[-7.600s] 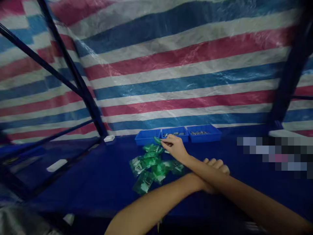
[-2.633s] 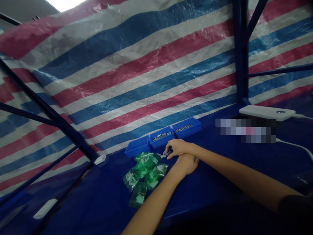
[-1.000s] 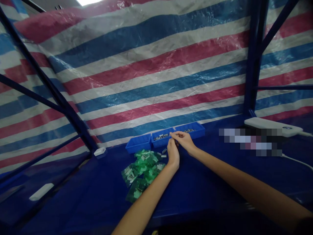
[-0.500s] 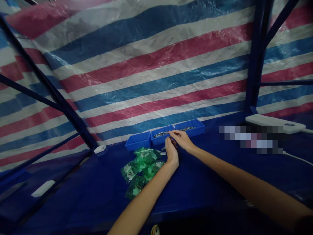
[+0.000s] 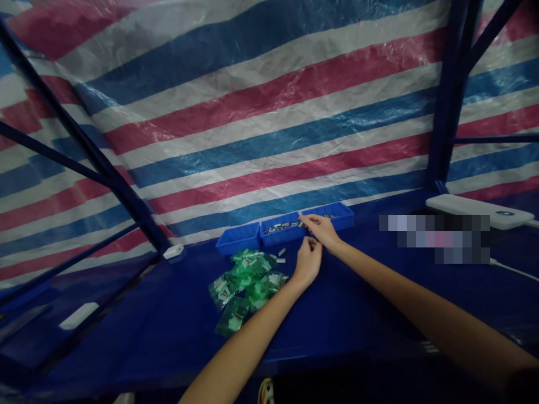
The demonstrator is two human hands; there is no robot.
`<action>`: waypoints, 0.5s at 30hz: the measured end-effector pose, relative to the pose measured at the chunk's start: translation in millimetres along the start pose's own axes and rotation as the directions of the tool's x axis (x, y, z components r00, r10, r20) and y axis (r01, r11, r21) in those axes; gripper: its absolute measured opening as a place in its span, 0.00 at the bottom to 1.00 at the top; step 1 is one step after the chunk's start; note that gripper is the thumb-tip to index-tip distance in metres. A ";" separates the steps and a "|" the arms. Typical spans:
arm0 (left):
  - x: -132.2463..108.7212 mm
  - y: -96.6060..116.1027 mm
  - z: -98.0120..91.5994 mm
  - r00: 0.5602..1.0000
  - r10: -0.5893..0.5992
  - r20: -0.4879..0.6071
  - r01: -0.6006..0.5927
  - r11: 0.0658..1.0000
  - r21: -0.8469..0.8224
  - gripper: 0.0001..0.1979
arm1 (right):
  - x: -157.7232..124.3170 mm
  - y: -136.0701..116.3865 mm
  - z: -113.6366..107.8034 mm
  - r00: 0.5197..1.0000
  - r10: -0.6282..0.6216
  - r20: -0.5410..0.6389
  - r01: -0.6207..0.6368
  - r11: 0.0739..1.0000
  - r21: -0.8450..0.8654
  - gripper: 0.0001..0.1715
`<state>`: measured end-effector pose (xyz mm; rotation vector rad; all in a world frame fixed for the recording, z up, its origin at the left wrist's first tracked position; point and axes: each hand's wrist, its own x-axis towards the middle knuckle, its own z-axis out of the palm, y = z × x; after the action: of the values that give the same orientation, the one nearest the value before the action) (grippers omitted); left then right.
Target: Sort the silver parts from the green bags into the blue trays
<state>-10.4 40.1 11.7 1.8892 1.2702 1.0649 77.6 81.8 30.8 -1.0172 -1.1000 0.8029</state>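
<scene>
Two bare hands are close together above the blue table (image 5: 362, 314), the right hand (image 5: 320, 228) at one o'clock from the left hand (image 5: 309, 259). The right fingers draw together in a pinch just over the near edge of the middle tray (image 5: 278, 238); I cannot tell whether a small part sits between them. The left fingers curl in towards the thumb, palm side hidden, so I cannot tell whether they close on anything.

Around the left hand as clock centre, the middle tray stands at eleven o'clock with small metal parts (image 5: 277, 227) inside. The left tray (image 5: 238, 241) stands between nine and ten, and the right tray (image 5: 346, 215) at one o'clock, partly behind the right hand, with more small pieces (image 5: 330, 216) showing. All three trays are blue and set in a row.

Two loose metal pieces (image 5: 281, 260) lie on the table at nine o'clock, near a heap of green packets (image 5: 248, 275) that spreads towards eight. Farther off at nine is a small white box (image 5: 173, 251); just short of three lies a white device (image 5: 475, 210). A striped sheet (image 5: 273, 129) hangs at twelve o'clock
</scene>
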 end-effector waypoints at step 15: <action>-20.8 10.4 2.9 0.808 0.271 0.524 -0.526 0.731 0.434 0.20 | -12.7 -2.5 16.5 0.831 -0.252 0.495 0.399 0.890 -0.218 0.29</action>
<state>-7.8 16.9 13.1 2.7747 0.9774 0.4043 58.3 73.5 31.1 -0.8759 -1.8061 0.6024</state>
